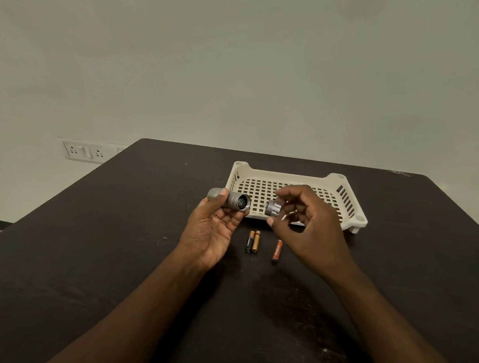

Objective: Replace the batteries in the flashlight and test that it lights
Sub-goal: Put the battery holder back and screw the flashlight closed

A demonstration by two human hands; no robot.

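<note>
3 batteries (253,241) lie on the table (121,231) before the basket (340,180).

Plain indoor room: bare wall (238,57), wall socket (86,152), dark table (93,230).

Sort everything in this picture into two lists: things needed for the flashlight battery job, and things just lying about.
Needed: flashlight body in left hand; end cap in right hand; three batteries on the table.

Lying about: basket; wall socket.

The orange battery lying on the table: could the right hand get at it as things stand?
Probably not yet: the orange battery lies uncovered beside the right hand, but its grip is full with the flashlight cap.
</note>
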